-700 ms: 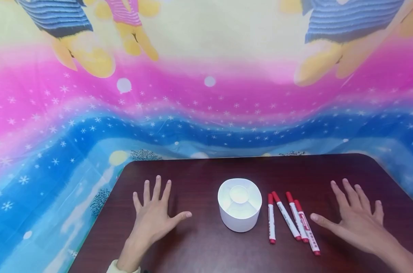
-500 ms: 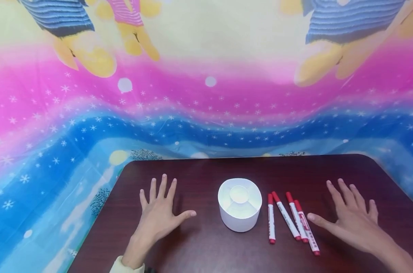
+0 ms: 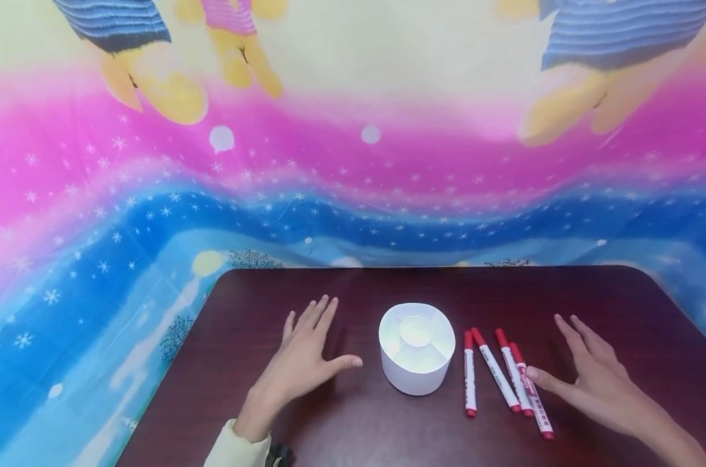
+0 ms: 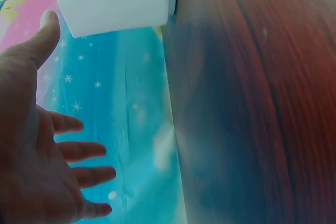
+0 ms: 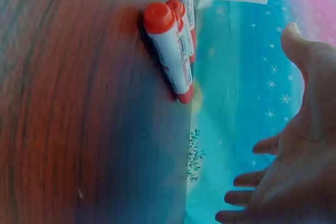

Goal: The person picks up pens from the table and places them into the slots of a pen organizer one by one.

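Observation:
A white pen holder [image 3: 416,381] with a round middle cup and divided compartments stands upright on the table. To its right lie several red-capped white markers [image 3: 494,376], side by side, and two of them overlap. My left hand [image 3: 300,360] hovers left of the holder, fingers extended, its thumb pointing toward the holder's side. Over the right part of the table my right hand [image 3: 598,383] is held with straight fingers, the thumb tip overlapping the rightmost marker in the head view. Both palms hold nothing. In the right wrist view the markers [image 5: 170,53] lie apart from the hand.
The dark wooden table [image 3: 341,428] has rounded far corners. Behind it hangs a colourful printed cloth [image 3: 329,168] with snowflakes. A pale sleeve [image 3: 236,447] and a dark band [image 3: 279,454] show at the left wrist.
My left hand has moved right, closer to the holder, with its fingers drawn nearer together. My right hand has turned slightly, its fingers less spread. The head view has shifted a little.

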### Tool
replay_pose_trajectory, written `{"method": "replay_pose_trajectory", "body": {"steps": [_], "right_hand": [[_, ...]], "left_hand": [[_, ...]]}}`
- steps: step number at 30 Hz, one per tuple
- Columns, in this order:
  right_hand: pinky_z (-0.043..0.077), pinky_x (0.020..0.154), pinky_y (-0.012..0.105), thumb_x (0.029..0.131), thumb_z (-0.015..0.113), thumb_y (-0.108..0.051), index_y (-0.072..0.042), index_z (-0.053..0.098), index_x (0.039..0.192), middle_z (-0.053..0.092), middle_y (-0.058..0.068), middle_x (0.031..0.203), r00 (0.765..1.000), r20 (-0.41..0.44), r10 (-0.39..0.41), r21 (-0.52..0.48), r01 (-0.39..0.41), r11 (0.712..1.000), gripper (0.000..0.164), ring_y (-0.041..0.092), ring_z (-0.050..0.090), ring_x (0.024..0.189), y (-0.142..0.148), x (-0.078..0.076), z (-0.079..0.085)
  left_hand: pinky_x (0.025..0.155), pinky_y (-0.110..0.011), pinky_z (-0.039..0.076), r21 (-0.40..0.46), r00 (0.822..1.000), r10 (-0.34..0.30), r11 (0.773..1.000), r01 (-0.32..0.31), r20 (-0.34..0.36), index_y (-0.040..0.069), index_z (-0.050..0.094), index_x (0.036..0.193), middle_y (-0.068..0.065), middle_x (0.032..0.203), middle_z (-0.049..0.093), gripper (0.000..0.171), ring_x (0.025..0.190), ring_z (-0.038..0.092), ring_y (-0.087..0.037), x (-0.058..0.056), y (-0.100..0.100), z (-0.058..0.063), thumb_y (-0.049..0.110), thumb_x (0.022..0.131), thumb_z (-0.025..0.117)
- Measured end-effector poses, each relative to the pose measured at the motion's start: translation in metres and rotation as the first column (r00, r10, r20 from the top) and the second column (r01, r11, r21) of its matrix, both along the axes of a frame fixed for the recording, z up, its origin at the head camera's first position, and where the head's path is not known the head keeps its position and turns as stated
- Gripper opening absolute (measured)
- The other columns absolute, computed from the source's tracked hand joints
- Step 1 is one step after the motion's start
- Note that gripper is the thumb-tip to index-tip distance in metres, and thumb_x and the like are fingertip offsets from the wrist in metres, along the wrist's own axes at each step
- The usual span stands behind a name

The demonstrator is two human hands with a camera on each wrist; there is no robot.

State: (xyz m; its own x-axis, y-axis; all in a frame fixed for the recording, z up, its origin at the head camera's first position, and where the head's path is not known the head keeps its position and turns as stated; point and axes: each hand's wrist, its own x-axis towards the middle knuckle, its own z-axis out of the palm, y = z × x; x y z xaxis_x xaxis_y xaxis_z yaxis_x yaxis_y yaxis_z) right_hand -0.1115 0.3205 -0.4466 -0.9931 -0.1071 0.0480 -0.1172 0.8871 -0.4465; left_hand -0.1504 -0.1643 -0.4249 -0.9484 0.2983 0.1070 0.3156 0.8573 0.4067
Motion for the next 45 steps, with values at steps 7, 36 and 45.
{"method": "replay_pose_trajectory", "body": {"steps": [7, 36, 45], "right_hand": [[0.036, 0.089, 0.092, 0.101, 0.071, -0.049, 0.0, 0.009, 0.171, 0.02, 0.044, 0.165, 0.998, 0.044, 0.051, -0.044, -0.049, 0.998, 0.106, 0.071, 0.028, 0.141, 0.0, -0.004, 0.002], [0.055, 0.078, 0.016, 0.1, 0.077, -0.039, 0.004, 0.031, 0.165, 0.049, 0.036, 0.157, 0.982, 0.18, 0.063, -0.247, -0.017, 0.969, 0.09, 0.06, 0.058, 0.133, -0.006, -0.008, 0.001], [0.058, 0.079, 0.017, 0.101, 0.078, -0.031, 0.004, 0.04, 0.161, 0.057, 0.033, 0.151, 0.979, 0.189, 0.072, -0.339, -0.004, 0.941, 0.079, -0.018, 0.06, 0.109, 0.001, -0.005, -0.004]], "left_hand": [[0.134, -0.066, 0.012, 0.051, 0.997, -0.077, 0.996, 0.077, -0.015, 0.018, 0.024, 0.173, -0.007, 0.178, 0.03, 0.116, 0.165, 0.029, -0.031, -0.007, 0.012, 0.007, 0.073, 0.085, 0.078], [0.127, -0.06, 0.038, 0.277, 0.973, -0.212, 0.944, 0.181, 0.087, 0.034, 0.028, 0.171, 0.001, 0.173, 0.04, 0.11, 0.161, 0.036, -0.027, -0.016, 0.031, -0.004, 0.061, 0.083, 0.088], [0.126, -0.061, 0.04, 0.293, 0.966, -0.247, 0.932, 0.215, 0.079, 0.034, 0.029, 0.171, 0.002, 0.171, 0.043, 0.109, 0.159, 0.04, -0.028, -0.017, 0.032, -0.006, 0.059, 0.083, 0.088]]}}
